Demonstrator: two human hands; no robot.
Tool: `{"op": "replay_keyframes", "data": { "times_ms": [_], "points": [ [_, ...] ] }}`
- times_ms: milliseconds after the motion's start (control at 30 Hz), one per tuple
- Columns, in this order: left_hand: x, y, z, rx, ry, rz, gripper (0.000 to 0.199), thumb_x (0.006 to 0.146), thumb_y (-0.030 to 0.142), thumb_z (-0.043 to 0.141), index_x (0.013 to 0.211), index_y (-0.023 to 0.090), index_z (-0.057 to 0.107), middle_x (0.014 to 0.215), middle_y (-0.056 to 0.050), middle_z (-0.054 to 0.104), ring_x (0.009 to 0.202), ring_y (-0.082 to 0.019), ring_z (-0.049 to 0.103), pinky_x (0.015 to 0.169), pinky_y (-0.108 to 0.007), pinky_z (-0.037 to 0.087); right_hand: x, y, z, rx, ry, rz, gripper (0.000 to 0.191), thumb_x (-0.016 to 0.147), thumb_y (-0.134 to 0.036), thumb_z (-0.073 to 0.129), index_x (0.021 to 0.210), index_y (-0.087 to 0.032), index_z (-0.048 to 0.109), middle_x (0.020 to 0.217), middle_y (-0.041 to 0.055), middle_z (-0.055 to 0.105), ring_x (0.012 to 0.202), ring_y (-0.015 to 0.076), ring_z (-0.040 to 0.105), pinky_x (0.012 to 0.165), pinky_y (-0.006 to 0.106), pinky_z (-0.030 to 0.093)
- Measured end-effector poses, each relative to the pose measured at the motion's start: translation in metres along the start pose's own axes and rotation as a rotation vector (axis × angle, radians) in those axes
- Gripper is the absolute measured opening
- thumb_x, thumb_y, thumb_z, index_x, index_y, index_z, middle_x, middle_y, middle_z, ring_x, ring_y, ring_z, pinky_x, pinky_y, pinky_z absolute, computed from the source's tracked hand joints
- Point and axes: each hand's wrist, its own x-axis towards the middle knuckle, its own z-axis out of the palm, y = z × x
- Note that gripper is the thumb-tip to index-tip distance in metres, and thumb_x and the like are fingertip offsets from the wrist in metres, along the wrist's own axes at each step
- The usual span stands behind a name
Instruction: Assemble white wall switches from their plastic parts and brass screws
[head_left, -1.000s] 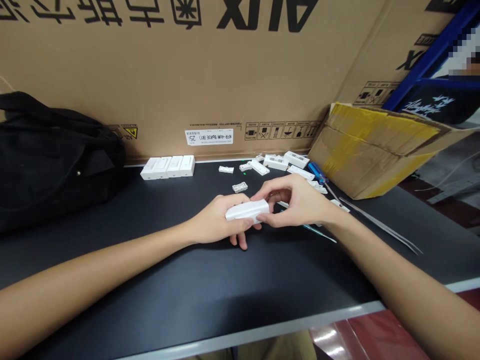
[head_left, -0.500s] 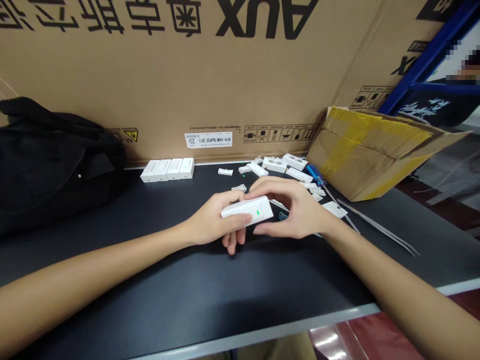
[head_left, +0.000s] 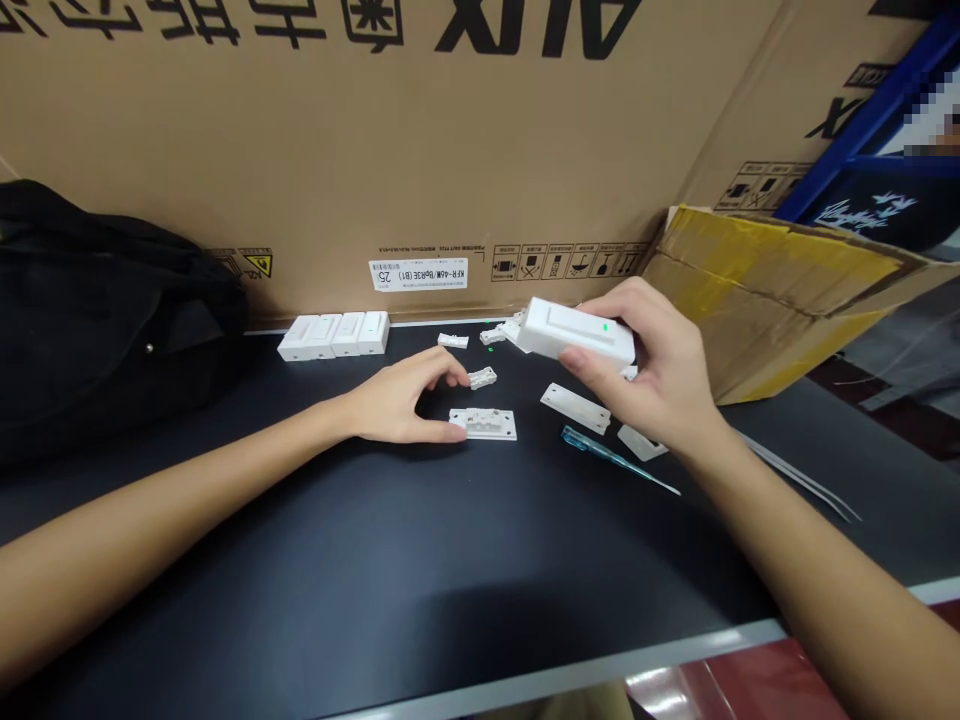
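Observation:
My right hand [head_left: 660,365] is closed around a white wall switch [head_left: 574,332], raised above the table. A long rocker with a green mark shows on its upper face. My left hand [head_left: 409,400] rests low over the table with thumb and fingers apart. Its thumb tip is at the left end of a white rectangular plate [head_left: 508,424] with a small moulded piece on top. The fingertips are beside a small white plastic part [head_left: 483,378]. Another small white part [head_left: 453,341] lies farther back.
Several white switches [head_left: 334,335] stand in a row at the back left, near a black bag [head_left: 112,330]. A flat white plate [head_left: 576,408], a blue screwdriver [head_left: 619,460] and tweezers [head_left: 802,475] lie to the right. An open cardboard box [head_left: 772,300] stands at the right.
The switch has passed from my left hand to my right, which has lifted it up and to the right. My left hand has opened and come down by the white plate.

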Motion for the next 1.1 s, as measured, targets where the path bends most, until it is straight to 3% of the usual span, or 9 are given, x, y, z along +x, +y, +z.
{"op": "replay_keyframes", "data": {
  "times_ms": [67, 167, 333, 467, 700, 900, 1100],
  "points": [
    [-0.001, 0.001, 0.004, 0.045, -0.085, 0.000, 0.043, 0.077, 0.048, 0.080, 0.109, 0.022, 0.066, 0.113, -0.005, 0.062, 0.092, -0.020, 0.058, 0.082, -0.032, 0.048, 0.000, 0.002, -0.002, -0.052, -0.068, 0.088, 0.026, 0.095, -0.049, 0.065, 0.099, -0.023, 0.062, 0.089, 0.0063, 0.064, 0.077, 0.0218, 0.060, 0.070, 0.039, 0.047],
    [0.000, 0.005, 0.008, 0.046, -0.089, -0.022, 0.031, 0.077, 0.042, 0.078, 0.098, 0.021, 0.070, 0.102, -0.004, 0.066, 0.084, -0.018, 0.058, 0.077, -0.030, 0.047, -0.003, 0.005, 0.000, -0.067, -0.237, 0.150, 0.025, 0.099, -0.047, 0.057, 0.106, -0.023, 0.055, 0.098, 0.0086, 0.066, 0.082, 0.0230, 0.060, 0.073, 0.039, 0.047],
    [-0.001, 0.006, 0.013, -0.063, 0.048, -0.016, 0.028, 0.078, 0.035, 0.078, 0.098, 0.017, 0.071, 0.072, 0.001, 0.064, 0.065, -0.012, 0.056, 0.063, -0.025, 0.044, -0.010, 0.004, 0.009, -0.001, -0.484, 0.112, 0.025, 0.100, -0.045, 0.054, 0.109, -0.022, 0.050, 0.101, 0.0092, 0.063, 0.082, 0.0226, 0.058, 0.072, 0.037, 0.046],
    [-0.004, 0.006, 0.015, -0.216, 0.186, 0.039, 0.030, 0.079, 0.030, 0.080, 0.103, 0.014, 0.071, 0.070, 0.002, 0.063, 0.062, -0.009, 0.058, 0.063, -0.022, 0.051, -0.013, -0.002, 0.017, 0.096, -0.590, 0.164, 0.026, 0.097, -0.044, 0.061, 0.105, -0.022, 0.050, 0.098, 0.0070, 0.062, 0.082, 0.0214, 0.060, 0.070, 0.034, 0.047],
    [-0.005, 0.004, 0.016, -0.508, 0.155, 0.000, 0.043, 0.074, 0.032, 0.089, 0.109, 0.013, 0.073, 0.089, -0.005, 0.073, 0.074, -0.012, 0.069, 0.076, -0.026, 0.062, -0.016, -0.003, 0.026, 0.154, -0.710, 0.154, 0.023, 0.095, -0.039, 0.066, 0.103, -0.021, 0.054, 0.100, 0.0058, 0.066, 0.084, 0.0199, 0.061, 0.070, 0.032, 0.046],
    [-0.005, 0.002, 0.017, -0.626, 0.172, -0.032, 0.049, 0.068, 0.029, 0.094, 0.110, 0.012, 0.074, 0.091, -0.006, 0.074, 0.078, -0.013, 0.070, 0.079, -0.027, 0.064, -0.019, -0.002, 0.031, 0.120, -0.684, 0.080, 0.021, 0.098, -0.040, 0.063, 0.105, -0.021, 0.056, 0.100, 0.0061, 0.065, 0.086, 0.0199, 0.058, 0.074, 0.033, 0.045],
    [-0.003, 0.000, 0.017, -0.676, 0.156, -0.056, 0.052, 0.068, 0.031, 0.094, 0.113, 0.012, 0.074, 0.088, -0.006, 0.076, 0.075, -0.016, 0.073, 0.078, -0.030, 0.066, -0.020, -0.004, 0.032, 0.098, -0.697, 0.024, 0.024, 0.103, -0.039, 0.055, 0.120, -0.022, 0.060, 0.110, 0.0099, 0.064, 0.097, 0.0238, 0.060, 0.087, 0.038, 0.048]
  ]
}}
